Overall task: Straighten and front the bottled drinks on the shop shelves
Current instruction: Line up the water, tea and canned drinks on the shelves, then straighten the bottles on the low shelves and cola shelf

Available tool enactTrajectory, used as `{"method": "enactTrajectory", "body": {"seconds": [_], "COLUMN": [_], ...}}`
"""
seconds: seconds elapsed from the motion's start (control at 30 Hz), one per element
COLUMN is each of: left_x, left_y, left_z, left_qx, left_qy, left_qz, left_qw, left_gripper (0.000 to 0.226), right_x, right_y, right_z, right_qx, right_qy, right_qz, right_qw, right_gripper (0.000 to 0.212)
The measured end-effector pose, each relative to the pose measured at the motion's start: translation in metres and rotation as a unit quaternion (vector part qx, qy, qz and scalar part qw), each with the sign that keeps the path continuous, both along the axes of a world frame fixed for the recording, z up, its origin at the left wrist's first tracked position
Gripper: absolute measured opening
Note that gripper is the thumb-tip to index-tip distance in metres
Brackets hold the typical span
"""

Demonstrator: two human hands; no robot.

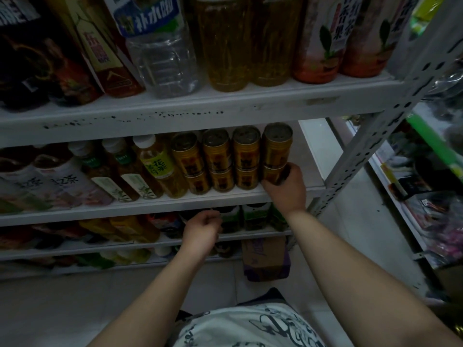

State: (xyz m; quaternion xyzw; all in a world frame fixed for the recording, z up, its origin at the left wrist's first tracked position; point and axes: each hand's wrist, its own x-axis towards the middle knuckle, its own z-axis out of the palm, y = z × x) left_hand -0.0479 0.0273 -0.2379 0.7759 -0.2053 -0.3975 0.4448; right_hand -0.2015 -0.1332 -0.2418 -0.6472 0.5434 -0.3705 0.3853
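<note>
On the second white shelf stand several gold cans, stacked two high in a row. My right hand grips the bottom gold can of the rightmost stack, at the shelf's front edge. Left of the cans stand tea bottles with white caps. My left hand hangs lower, in front of the third shelf, fingers curled; what it holds, if anything, is hidden. Behind it are dark bottles with green labels.
The top shelf carries a clear water bottle, amber tea bottles and cartons. A perforated metal upright bounds the rack on the right. A cardboard box sits on the tiled floor below. Another goods rack stands far right.
</note>
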Motion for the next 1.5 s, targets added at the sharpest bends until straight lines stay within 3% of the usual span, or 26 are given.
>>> {"method": "enactTrajectory", "body": {"seconds": [0.17, 0.3, 0.47, 0.53, 0.67, 1.0, 1.1, 1.17, 1.23, 1.33, 1.43, 1.5], "left_x": [0.007, 0.009, 0.013, 0.016, 0.016, 0.006, 0.008, 0.01, 0.012, 0.019, 0.028, 0.034], "left_y": [0.006, 0.009, 0.01, 0.012, 0.016, 0.017, 0.014, 0.012, 0.01, 0.002, -0.009, -0.015], "left_z": [0.0, -0.001, -0.001, 0.0, -0.004, -0.003, -0.007, -0.013, -0.022, -0.042, -0.059, -0.073], "left_qx": [0.002, 0.004, 0.009, 0.014, 0.014, 0.02, 0.037, 0.051, 0.066, 0.09, 0.065, 0.021], "left_qy": [-0.009, -0.017, -0.029, -0.033, -0.026, -0.019, -0.041, -0.063, -0.086, -0.151, -0.217, -0.296], "left_qz": [0.013, 0.01, 0.0, -0.001, 0.014, 0.001, -0.024, -0.058, -0.088, -0.142, -0.185, -0.194], "left_qw": [1.0, 1.0, 1.0, 0.999, 0.999, 1.0, 0.998, 0.995, 0.99, 0.974, 0.956, 0.935], "left_gripper": [0.017, 0.016, 0.012, 0.016, 0.018, 0.017, 0.019, 0.017, 0.014, 0.019, 0.031, 0.028], "right_x": [-0.012, -0.013, 0.0, -0.005, -0.024, -0.032, -0.033, -0.034, -0.039, -0.057, -0.073, -0.075], "right_y": [-0.017, -0.019, 0.0, -0.001, -0.015, -0.031, -0.029, -0.023, -0.009, 0.024, 0.041, 0.039], "right_z": [0.012, 0.012, 0.009, 0.014, 0.026, 0.028, 0.028, 0.022, 0.004, -0.037, -0.081, -0.103], "right_qx": [0.029, 0.029, -0.02, -0.027, 0.06, 0.09, 0.11, 0.095, 0.08, 0.013, 0.045, 0.098], "right_qy": [-0.038, 0.0, -0.027, -0.052, -0.051, -0.008, -0.015, -0.042, -0.092, -0.066, -0.014, 0.015], "right_qz": [0.142, 0.103, 0.008, 0.054, 0.158, 0.175, 0.178, 0.14, 0.021, -0.132, -0.123, -0.092], "right_qw": [0.989, 0.994, 0.999, 0.997, 0.984, 0.98, 0.978, 0.985, 0.992, 0.989, 0.991, 0.991], "right_gripper": [0.068, 0.066, 0.057, 0.052, 0.06, 0.054, 0.061, 0.057, 0.039, 0.022, 0.026, 0.044]}}
